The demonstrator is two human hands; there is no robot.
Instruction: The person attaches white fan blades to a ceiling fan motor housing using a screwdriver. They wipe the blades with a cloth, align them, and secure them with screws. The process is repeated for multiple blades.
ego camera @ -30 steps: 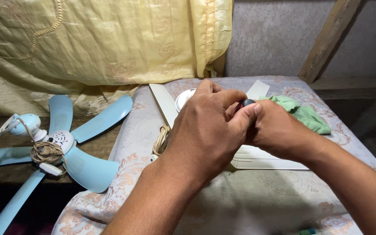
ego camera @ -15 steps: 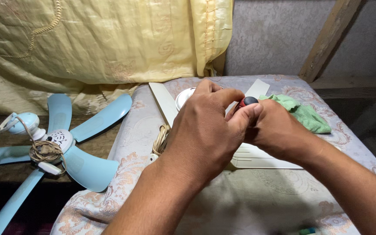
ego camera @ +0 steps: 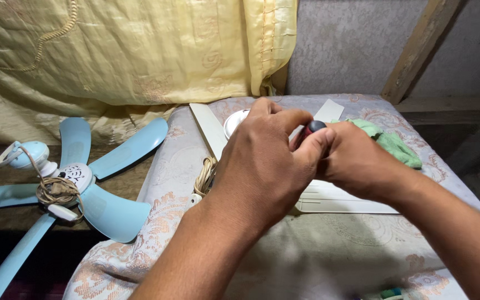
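Nearest, at the bottom edge of the view, a few small coloured bits (ego camera: 387,293) lie on the patterned cloth (ego camera: 318,255) that covers the worktop; what they are is too small to tell; just beyond them both forearms come in from below and meet over the middle of the cloth; the left hand (ego camera: 262,166) is curled, fingers bent over toward the right, its thumb pressed against the dark rounded end of a small tool with a red neck (ego camera: 312,129), so its grip is closed on or around that tool; the right hand (ego camera: 356,161) is closed too, wrapped about something hidden under both hands, and whether it holds the tool's shaft or the part below cannot be told; under the hands lies a cream fan (ego camera: 340,200), one blade showing to the right, another blade (ego camera: 209,130) running up and left, its round hub (ego camera: 234,121) peeping out above the left knuckles; a coiled cord (ego camera: 205,175) lies beside the left wrist; to do this well, I judge the tool should be kept upright and seated squarely, one hand steadying while the other turns, pressure straight down so the tip does not slip; a green cloth (ego camera: 390,141) lies just past the right hand, a pale slip (ego camera: 329,110) beside it; off the worktop to the left, lower down, a blue fan (ego camera: 73,183) lies with cord wound round its hub; farthest back hangs a yellow curtain (ego camera: 140,50) against a grey wall (ego camera: 340,44), with a slanting wooden beam (ego camera: 423,47).
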